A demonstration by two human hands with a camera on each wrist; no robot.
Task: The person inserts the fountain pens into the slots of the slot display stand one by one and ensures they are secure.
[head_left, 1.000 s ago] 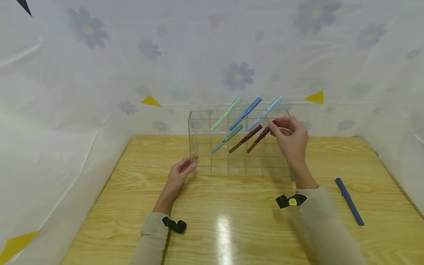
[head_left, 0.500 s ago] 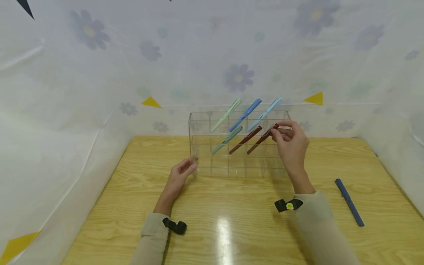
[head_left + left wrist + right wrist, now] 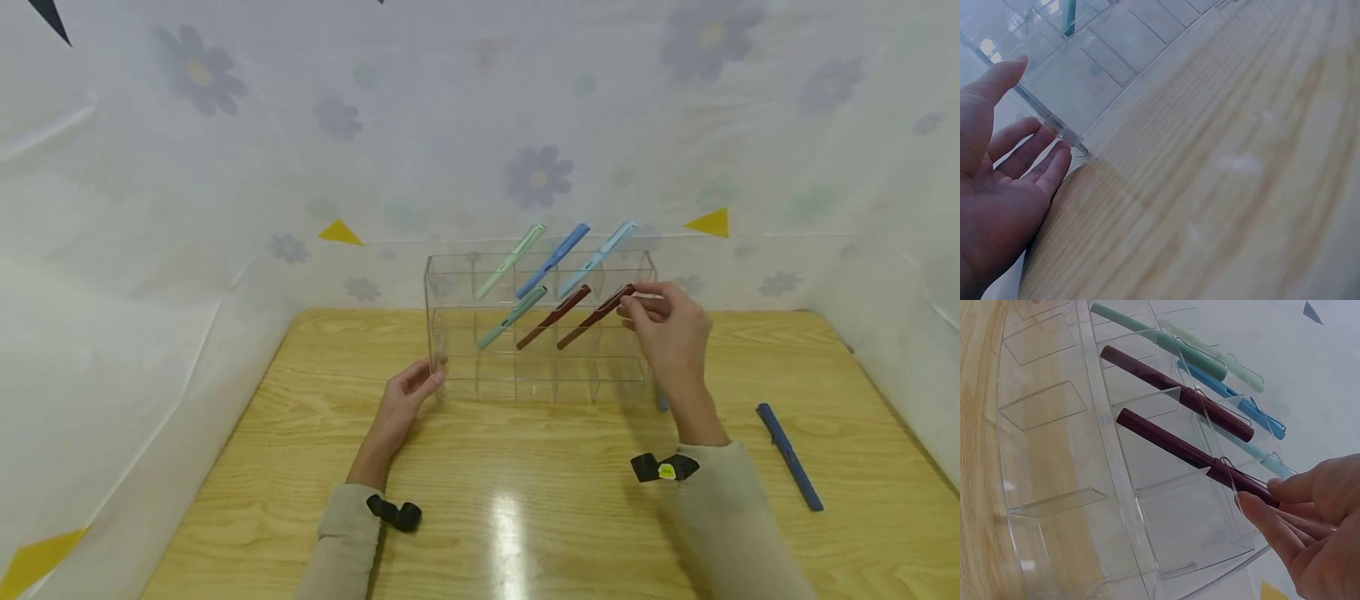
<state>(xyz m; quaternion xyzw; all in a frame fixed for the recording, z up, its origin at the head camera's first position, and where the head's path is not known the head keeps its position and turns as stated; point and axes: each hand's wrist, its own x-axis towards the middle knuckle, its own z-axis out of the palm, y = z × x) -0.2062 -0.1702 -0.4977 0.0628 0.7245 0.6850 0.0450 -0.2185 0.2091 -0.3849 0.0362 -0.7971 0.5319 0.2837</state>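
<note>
the dark red pen (image 3: 1175, 448) looks light, stiff and a bit slippery. my left hand (image 3: 402, 406) is loosely spread, touching the clear rack's (image 3: 1103, 425) side. the pen leans in the middle row, rightmost of 3. my right hand (image 3: 672, 337) pinches its cap end, a good spot, i think.

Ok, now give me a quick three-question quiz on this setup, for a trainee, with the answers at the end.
1. True or false: the left hand is holding a pen.
2. What colour is the pen at the fingertips of the right hand? A) light green, B) dark red, C) light blue.
3. How many pens slant in the clear rack, counting that one?

Key: 1) False; 2) B; 3) Six.
</note>
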